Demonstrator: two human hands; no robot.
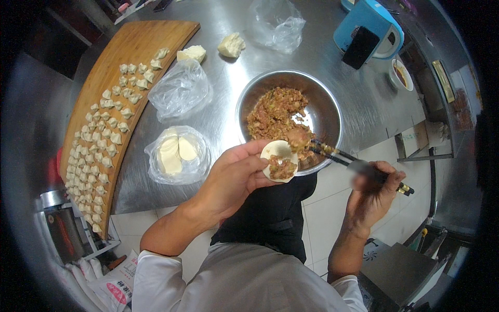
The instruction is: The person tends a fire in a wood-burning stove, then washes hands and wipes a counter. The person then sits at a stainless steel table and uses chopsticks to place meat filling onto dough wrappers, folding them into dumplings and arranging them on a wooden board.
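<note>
My left hand (pixel 241 167) holds a round dough wrapper (pixel 276 148) over the near left rim of the bowl. A small mound of minced filling (pixel 281 168) sits on the wrapper's lower half. My right hand (pixel 370 195) grips black chopsticks (pixel 339 158), whose tips reach into the steel bowl (pixel 325 101). A lump of minced filling (pixel 299 138) is at their tips; whether they pinch it I cannot tell. More filling (pixel 276 107) covers the bowl's left side, and bare metal shows at the right. Left of my left hand, a plastic bag (pixel 200 156) contains several wrappers (pixel 171 154).
A wooden board (pixel 140 37) with many rows of shaped dumplings (pixel 95 136) lies at left. Dough lumps (pixel 232 45) and plastic bags (pixel 179 89) are behind. A phone (pixel 360 46) leans on a blue kettle (pixel 370 19); a sauce bowl (pixel 401 76) stands near the steel table's right edge.
</note>
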